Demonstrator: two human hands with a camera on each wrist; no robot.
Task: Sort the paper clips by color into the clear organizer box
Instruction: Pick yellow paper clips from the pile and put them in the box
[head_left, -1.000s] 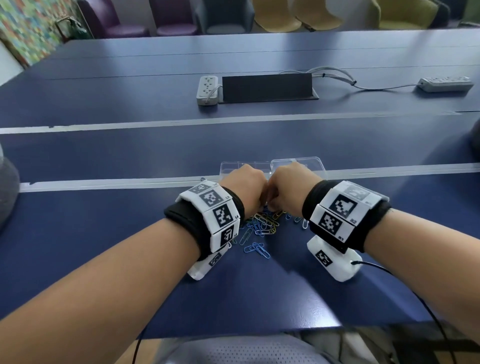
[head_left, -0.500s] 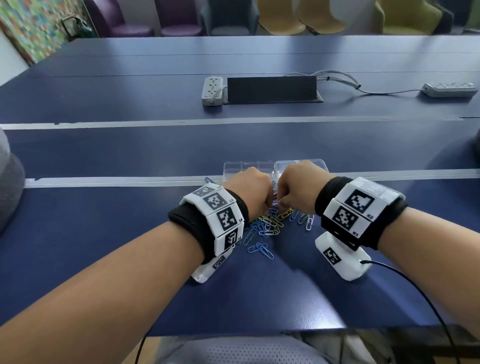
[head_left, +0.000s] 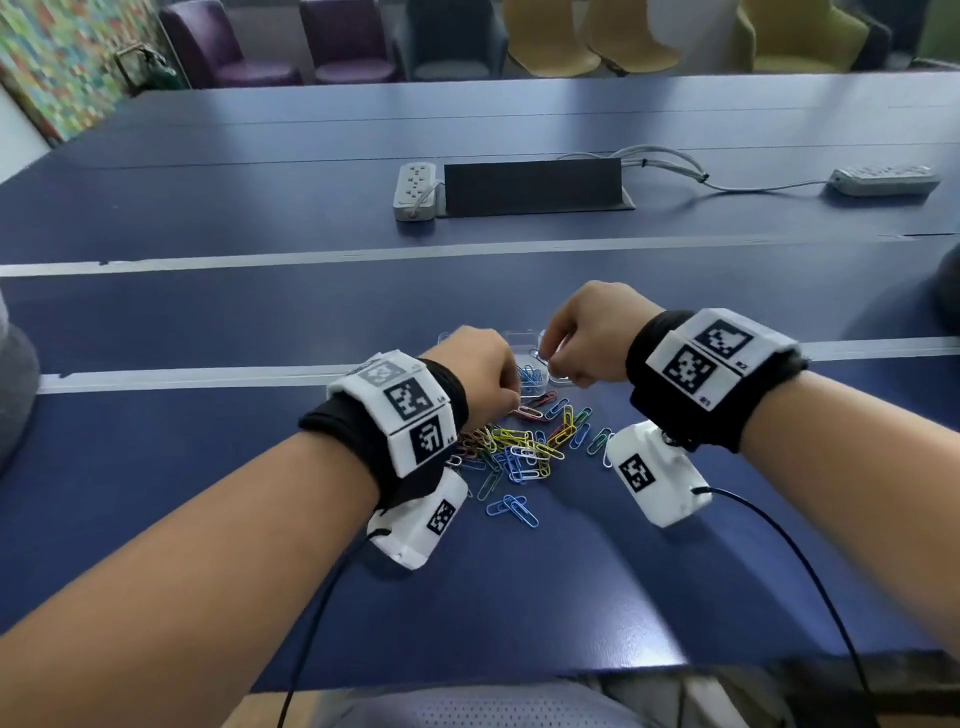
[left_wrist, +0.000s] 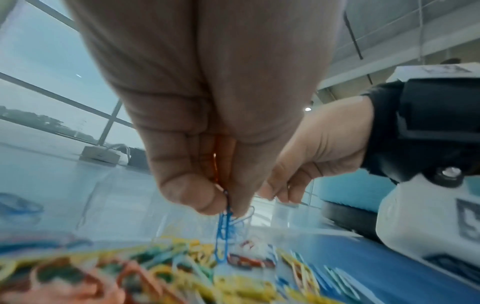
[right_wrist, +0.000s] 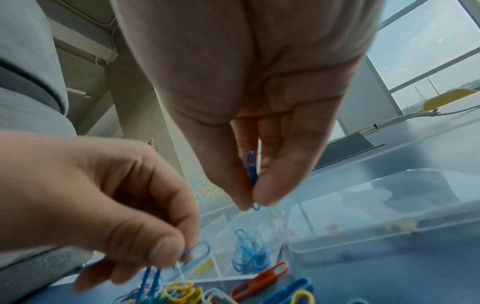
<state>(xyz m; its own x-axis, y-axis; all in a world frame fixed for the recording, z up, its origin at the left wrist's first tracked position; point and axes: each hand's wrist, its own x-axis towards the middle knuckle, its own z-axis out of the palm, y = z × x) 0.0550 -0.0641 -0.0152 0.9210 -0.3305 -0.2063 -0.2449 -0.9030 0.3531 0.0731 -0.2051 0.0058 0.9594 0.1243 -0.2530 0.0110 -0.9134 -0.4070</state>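
2 hands (head_left: 480, 371) (head_left: 589, 332) pinch blue clips (right_wrist: 252, 168) above the box (right_wrist: 389, 205).

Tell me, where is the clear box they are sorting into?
In the head view the clear organizer box sits on the blue table, just beyond the clip pile, between both hands.

Blue table (head_left: 208, 322) — two power strips (head_left: 414, 190), chairs (head_left: 343, 41)

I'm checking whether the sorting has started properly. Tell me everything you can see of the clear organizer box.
The clear organizer box is see-through plastic with thin dividing walls, lying flat on the blue table just beyond the loose clip pile. One compartment holds a bunch of blue paper clips; the one beside it looks empty. The right hand, pinching a blue clip, hovers over it. The hands hide the box's far part.
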